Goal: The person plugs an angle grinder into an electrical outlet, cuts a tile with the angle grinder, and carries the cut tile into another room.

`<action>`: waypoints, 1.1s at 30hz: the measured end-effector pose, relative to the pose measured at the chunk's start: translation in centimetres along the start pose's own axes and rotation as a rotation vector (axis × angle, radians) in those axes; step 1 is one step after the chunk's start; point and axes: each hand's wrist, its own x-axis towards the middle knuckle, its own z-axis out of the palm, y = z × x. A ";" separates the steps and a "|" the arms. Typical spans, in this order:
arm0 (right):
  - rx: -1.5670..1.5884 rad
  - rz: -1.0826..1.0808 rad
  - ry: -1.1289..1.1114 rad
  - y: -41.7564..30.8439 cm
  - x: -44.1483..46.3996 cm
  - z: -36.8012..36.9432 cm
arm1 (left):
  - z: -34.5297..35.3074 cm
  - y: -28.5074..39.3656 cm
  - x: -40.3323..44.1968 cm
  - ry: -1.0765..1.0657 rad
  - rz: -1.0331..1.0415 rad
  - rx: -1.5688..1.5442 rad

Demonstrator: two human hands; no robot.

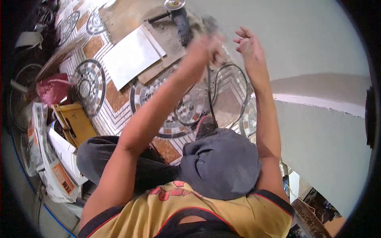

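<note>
My left hand (208, 47) is smeared by motion, so its fingers are not clear. It is raised beside the rear of an angle grinder (181, 25), and whether the two touch I cannot tell. My right hand (251, 47) is held up near the grey wall, fingers apart and slightly bent, with nothing seen in it. The grinder lies with its disc (174, 4) at the far end and a side handle (158, 17) pointing left. Left of it, a white tile (131, 57) with a narrow strip along its right edge rests on a dusty board (152, 71).
A black cable (217, 85) loops over the patterned floor (119, 99) between my arms. The wall (313, 43) rises close on the right. A yellow box (77, 121), a reddish bag (53, 89) and a white printed sack (55, 174) stand at left. My knee (222, 162) is in front.
</note>
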 end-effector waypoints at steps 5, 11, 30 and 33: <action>-0.196 0.242 -0.987 3.4 -7.8 3.9 | -10.1 10.7 -0.8 -0.056 0.299 -0.283; -0.704 0.329 -0.845 13.0 -14.6 -4.1 | -14.7 16.7 -1.0 0.510 0.743 0.207; -0.578 -0.213 0.191 2.6 4.2 -1.0 | -1.8 -7.4 -3.0 -0.044 0.858 0.896; -0.725 -0.371 0.127 2.5 7.8 -0.1 | -0.5 -12.3 -1.9 -0.260 0.700 0.905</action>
